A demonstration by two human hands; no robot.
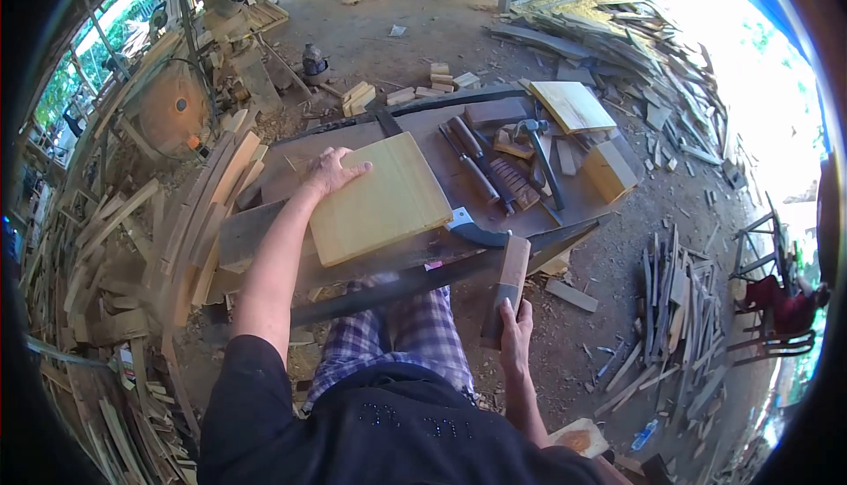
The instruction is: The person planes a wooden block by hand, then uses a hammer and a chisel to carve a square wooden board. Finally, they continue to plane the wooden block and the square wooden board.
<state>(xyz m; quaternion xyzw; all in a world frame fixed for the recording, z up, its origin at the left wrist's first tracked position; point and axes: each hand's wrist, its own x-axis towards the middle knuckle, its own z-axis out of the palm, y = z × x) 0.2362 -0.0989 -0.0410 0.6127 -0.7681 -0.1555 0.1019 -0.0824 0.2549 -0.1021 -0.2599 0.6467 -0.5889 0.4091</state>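
Note:
A square, pale yellow wooden board lies on the low workbench in front of me. My left hand grips its far left edge, with the thumb on the top face and the fingers over the side. On the right, my right hand is closed around a long wooden block, held tilted and apart from the board; its lower part looks darker. Between board and block lies a handsaw with a dark curved handle, its blade mostly hidden beneath the board.
Chisels, a hammer, a second pale board and a wood block lie on the bench's right side. Long planks lean at its left. Scrap wood piles surround the dirt floor. A person sits far right.

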